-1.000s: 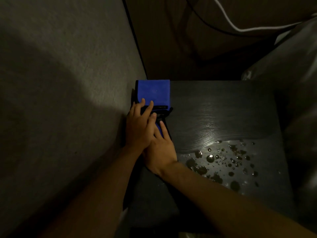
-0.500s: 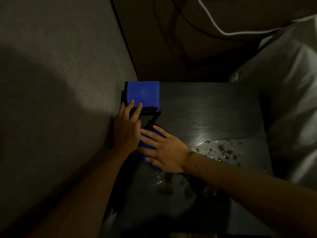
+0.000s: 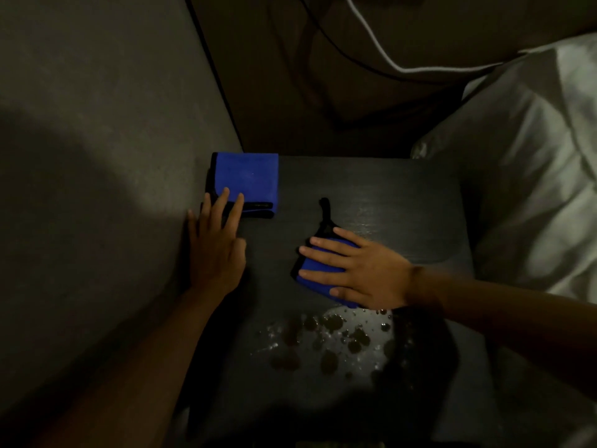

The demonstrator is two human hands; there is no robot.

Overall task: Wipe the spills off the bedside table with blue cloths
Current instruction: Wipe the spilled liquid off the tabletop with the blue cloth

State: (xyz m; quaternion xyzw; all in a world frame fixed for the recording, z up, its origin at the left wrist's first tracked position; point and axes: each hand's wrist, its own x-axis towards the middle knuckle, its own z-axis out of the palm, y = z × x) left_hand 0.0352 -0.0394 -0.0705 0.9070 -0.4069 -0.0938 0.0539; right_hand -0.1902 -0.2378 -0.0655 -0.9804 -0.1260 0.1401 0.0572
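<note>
Right hand (image 3: pixel 365 275) lies flat, fingers spread, pressing a blue cloth (image 3: pixel 318 268) onto the bedside table (image 3: pixel 387 195) just beyond the spill (image 3: pixel 329 337). Left hand (image 3: pixel 216 247), open and gripping nothing, rests its fingertips on a folded blue cloth (image 3: pixel 247 176) in the far left corner.

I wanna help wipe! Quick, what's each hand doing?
Left hand: open, fingertips on the folded cloth.
Right hand: open, flat on the other cloth.

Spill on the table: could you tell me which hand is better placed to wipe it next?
Right. The right hand already presses a cloth flat just above the spill; the left hand rests by the folded stack.
</note>
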